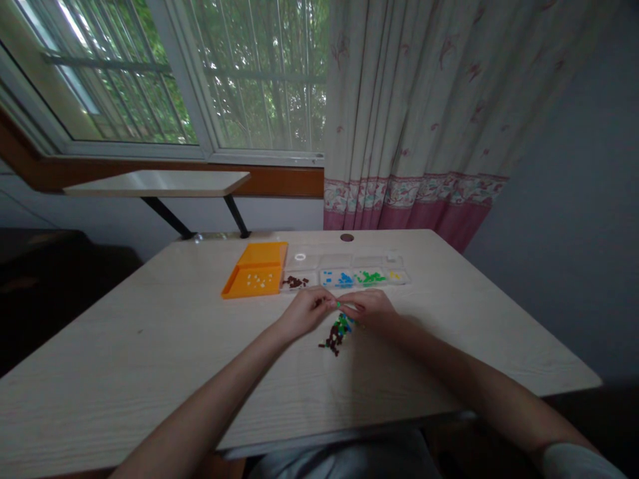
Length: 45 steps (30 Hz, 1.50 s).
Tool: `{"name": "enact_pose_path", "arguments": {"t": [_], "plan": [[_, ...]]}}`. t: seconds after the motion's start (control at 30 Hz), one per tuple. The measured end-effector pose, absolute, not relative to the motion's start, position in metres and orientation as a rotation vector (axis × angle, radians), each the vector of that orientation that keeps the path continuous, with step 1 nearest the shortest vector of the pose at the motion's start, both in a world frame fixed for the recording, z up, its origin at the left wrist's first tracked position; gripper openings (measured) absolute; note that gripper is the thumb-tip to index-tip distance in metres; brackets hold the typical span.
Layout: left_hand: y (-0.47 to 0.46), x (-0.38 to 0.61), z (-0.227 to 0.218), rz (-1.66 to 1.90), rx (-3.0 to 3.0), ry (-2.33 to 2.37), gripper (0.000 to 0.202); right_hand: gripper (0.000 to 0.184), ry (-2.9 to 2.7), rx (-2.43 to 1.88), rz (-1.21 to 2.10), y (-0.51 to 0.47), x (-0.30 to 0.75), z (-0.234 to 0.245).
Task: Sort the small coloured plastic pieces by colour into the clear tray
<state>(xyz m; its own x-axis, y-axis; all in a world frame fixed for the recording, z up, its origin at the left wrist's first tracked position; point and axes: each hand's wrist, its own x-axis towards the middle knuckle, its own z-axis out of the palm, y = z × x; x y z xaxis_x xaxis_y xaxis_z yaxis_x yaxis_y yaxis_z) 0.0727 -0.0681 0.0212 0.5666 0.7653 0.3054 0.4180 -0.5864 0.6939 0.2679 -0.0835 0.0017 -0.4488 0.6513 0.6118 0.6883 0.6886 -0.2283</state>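
Note:
My left hand [308,310] and my right hand [373,307] meet over the table, fingertips pinched together around a small green piece [338,304]. Both sets of fingers touch at that piece, so I cannot tell which carries its weight. Just below them lies a loose pile of small brown, green and blue pieces [334,339], partly under my right fingers. Beyond the hands, a clear compartment box [319,261] holds brown pieces [295,282], blue pieces [343,279], green pieces [370,277] and a few yellow ones [395,275] in separate sections.
To the left of the clear box sits an open orange case [262,254] with pale small pieces [260,280] in its near part. A raised shelf [160,183] on dark legs stands at the back left of the wooden table [150,346]. A curtain [409,133] hangs behind.

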Motion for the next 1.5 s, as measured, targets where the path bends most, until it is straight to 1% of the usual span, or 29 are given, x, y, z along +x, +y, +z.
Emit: {"name": "enact_pose_path", "arguments": {"t": [0.23, 0.5, 0.67, 0.9, 1.1, 1.2, 1.33, 1.5], "plan": [[-0.067, 0.072, 0.020, 0.796, 2.214, 0.962, 0.021, 0.018, -2.155, -1.001, -0.126, -0.082, 0.271, 0.005], [-0.068, 0.072, 0.012, 0.509, 2.410, 0.942, 0.018, 0.024, -1.955, -0.996, -0.313, -0.079, 0.290, 0.025], [-0.069, 0.072, 0.011, 0.473, 2.482, 0.918, 0.018, 0.024, -1.925, -0.985, -0.336, -0.079, 0.294, 0.030], [-0.070, 0.070, 0.012, 0.491, 2.499, 0.917, 0.017, 0.024, -1.926, -1.068, -0.288, -0.076, 0.298, 0.030], [-0.068, 0.069, 0.015, 0.569, 2.410, 0.953, 0.017, 0.023, -1.879, -1.541, -0.074, -0.054, 0.317, 0.020], [-0.067, 0.068, 0.015, 0.616, 2.369, 0.932, 0.017, 0.025, -1.835, -1.663, -0.050, -0.045, 0.324, 0.014], [-0.066, 0.069, 0.015, 0.701, 2.317, 0.923, 0.016, 0.026, -1.873, -1.638, -0.050, -0.048, 0.319, 0.009], [-0.067, 0.070, 0.016, 0.834, 2.259, 0.930, 0.016, 0.019, -2.112, -1.383, 0.043, -0.071, 0.285, 0.005]]}}
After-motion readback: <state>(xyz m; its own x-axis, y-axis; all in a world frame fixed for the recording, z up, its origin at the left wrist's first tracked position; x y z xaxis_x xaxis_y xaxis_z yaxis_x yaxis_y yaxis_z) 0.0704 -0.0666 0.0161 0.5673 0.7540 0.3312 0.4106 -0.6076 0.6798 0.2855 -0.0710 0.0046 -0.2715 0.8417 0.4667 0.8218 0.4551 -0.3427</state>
